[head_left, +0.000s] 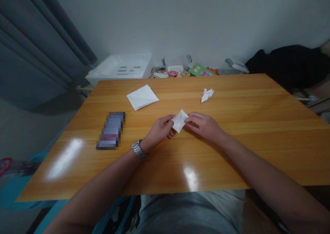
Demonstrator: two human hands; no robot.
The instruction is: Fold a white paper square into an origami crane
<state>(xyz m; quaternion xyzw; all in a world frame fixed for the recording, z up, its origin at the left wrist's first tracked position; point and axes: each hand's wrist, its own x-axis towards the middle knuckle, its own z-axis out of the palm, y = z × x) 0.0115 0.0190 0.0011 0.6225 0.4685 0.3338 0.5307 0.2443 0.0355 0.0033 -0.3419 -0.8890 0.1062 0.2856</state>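
Between my two hands is a small folded piece of white paper [179, 121], roughly diamond-shaped, with a row of punched holes along its upper left edge. My left hand [162, 128], with a metal watch on the wrist, pinches its left corner between thumb and fingers. On the opposite side, my right hand [202, 124] grips the right corner, its fingers curled. A folded white paper bird [207, 95] lies farther back, to the right. Behind and to the left rests a stack of white paper sheets [143, 97].
On the left of the wooden table [232, 155] lies a phone [110, 130], its screen blurred out. Past the far edge stand a white foam box [121, 67] and several small items, among them a green booklet [201, 70]. Dark cloth [288, 65] is heaped at the back right.
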